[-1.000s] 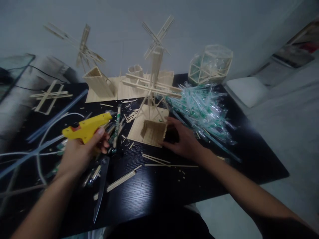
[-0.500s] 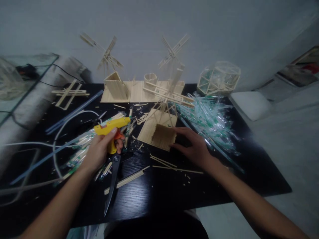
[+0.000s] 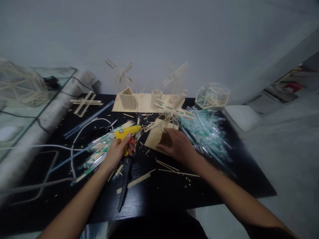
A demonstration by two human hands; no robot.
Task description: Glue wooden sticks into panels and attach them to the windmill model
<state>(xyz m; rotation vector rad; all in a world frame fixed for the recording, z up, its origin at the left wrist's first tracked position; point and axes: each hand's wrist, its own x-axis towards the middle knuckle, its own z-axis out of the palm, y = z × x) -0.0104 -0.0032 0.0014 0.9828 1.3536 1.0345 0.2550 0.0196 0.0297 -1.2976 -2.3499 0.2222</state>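
Observation:
A yellow glue gun [image 3: 127,132] with an orange trigger is held in my left hand [image 3: 119,149], its nozzle pointing right. My right hand [image 3: 176,144] curls around a small wooden stick box, which it mostly hides, on the light wooden base [image 3: 154,134]. Behind that hand, a small windmill frame with crossed stick blades [image 3: 173,109] stands on the same base. Black-handled cutters [image 3: 124,182] lie just below my left hand.
Two more windmills on wooden boards [image 3: 144,103] stand at the back. Bagged sticks [image 3: 102,149] lie left, clear and green wrappers [image 3: 209,129] right. Loose sticks [image 3: 139,181] are near the front. A faceted stick frame [image 3: 211,96] sits back right. A white cord [image 3: 72,154] loops at left.
The view has shifted, so the scene sits lower and the left side shows more. My right hand now covers more of the small box. My left hand still holds the glue gun.

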